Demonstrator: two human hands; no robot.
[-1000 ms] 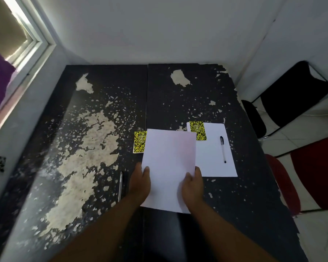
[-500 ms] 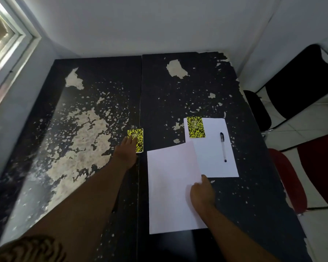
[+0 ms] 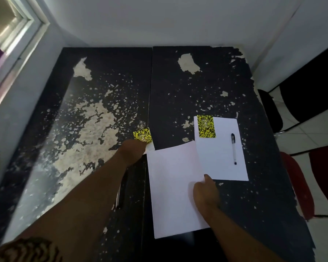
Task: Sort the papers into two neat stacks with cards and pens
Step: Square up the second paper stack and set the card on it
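While our right hand (image 3: 205, 193) presses flat on the near white sheet of paper (image 3: 174, 188), fingers spread and pinning its right edge rather than gripping anything, this sheet lies slightly skewed on the worn black table (image 3: 206, 87), its far right corner overlapping the second white paper stack (image 3: 222, 159) beyond it. Farther out, our left hand (image 3: 133, 150) reaches to the loose yellow-and-black speckled card (image 3: 142, 135); its fingers touch the card's near edge, but we cannot tell whether they have closed on it, since the hand hides them. Beyond and to the right, the far stack looks finished: a matching yellow-and-black card (image 3: 206, 126) sits on its far left corner and a clear ballpoint pen with a black cap (image 3: 233, 148) lies along its right side. So we judge the task roughly half done. What remains is to square the near sheet clear of the other, set the loose card on it, and add a pen; a thin dark object by our left forearm may be that pen, though it is mostly hidden.
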